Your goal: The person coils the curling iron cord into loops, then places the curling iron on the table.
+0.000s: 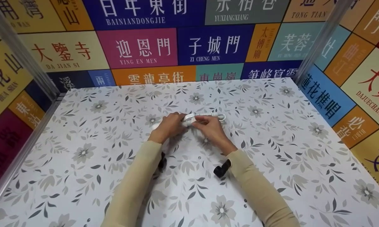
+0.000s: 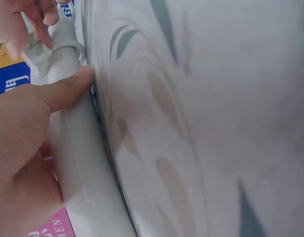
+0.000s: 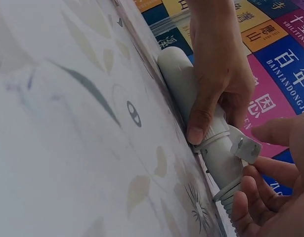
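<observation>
A white rod-shaped appliance [image 3: 177, 69] with a power cord lies on the flowered tabletop. My left hand [image 1: 173, 123] grips its smooth, thick body, the thumb laid across it in both wrist views. Close to that thumb, a band of cord [image 2: 72, 45] passes round the body. A white two-pin plug [image 2: 39, 64] stands out beside the rod. With thumb and forefinger my right hand [image 1: 213, 127] pinches at the plug; its other fingers are bent near the ribbed end [image 3: 230, 192]. In the head view the hands hide much of the appliance.
The white tabletop [image 1: 82, 176] carries a grey leaf and flower print. Behind and at both sides stand panels [image 1: 137, 47] of coloured signs with clear corner posts [image 1: 318, 41]. A black strap [image 1: 222, 168] hangs at the right wrist. A cord loop [image 1: 222, 117] extends right of the hands.
</observation>
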A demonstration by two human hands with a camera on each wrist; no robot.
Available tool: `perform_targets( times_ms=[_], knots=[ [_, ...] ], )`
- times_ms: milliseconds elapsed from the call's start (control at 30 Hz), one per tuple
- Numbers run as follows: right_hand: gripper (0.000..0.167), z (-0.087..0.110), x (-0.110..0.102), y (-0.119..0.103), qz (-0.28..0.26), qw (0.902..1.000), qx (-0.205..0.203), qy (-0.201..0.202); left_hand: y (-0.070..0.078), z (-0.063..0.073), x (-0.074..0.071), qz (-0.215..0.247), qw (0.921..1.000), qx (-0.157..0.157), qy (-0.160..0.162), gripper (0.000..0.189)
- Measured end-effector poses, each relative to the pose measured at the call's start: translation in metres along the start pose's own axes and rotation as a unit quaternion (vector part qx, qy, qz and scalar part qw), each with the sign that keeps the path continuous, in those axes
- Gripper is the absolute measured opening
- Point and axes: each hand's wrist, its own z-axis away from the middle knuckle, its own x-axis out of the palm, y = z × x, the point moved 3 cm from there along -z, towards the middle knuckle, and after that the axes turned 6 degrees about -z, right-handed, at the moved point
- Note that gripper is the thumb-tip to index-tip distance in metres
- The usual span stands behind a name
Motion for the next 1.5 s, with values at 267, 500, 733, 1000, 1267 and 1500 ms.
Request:
perform_targets(
  times_ms=[267,500,733,1000,1267,1500],
  knots=[
    [0.032,-0.002,0.0,0.002,-0.041,0.9991,-0.008,0.006,-0.007,0.003,-0.003,0.04,0.9985,0.012,-0.035,0.064],
    [0.029,-0.001,0.001,0.002,-0.045,0.9989,-0.003,0.013,-0.01,0.003,-0.006,0.084,0.9959,0.025,0.021,0.033],
    [0.032,0.0,0.001,0.001,-0.037,0.9993,-0.003,-0.002,-0.012,0.005,-0.007,0.078,0.9958,0.031,0.035,0.029],
    [0.027,0.001,-0.002,-0.002,-0.028,0.9992,-0.024,0.014,-0.016,0.007,-0.006,0.092,0.9957,0.012,0.009,0.041],
    [0.024,0.0,0.0,0.002,-0.018,0.9989,-0.04,0.017,-0.017,0.009,-0.005,0.102,0.9947,-0.001,-0.01,0.045],
    [0.024,-0.001,-0.003,0.003,0.022,0.9988,-0.043,0.011,-0.017,0.009,-0.006,0.102,0.9946,0.017,0.005,0.039]
  ],
)
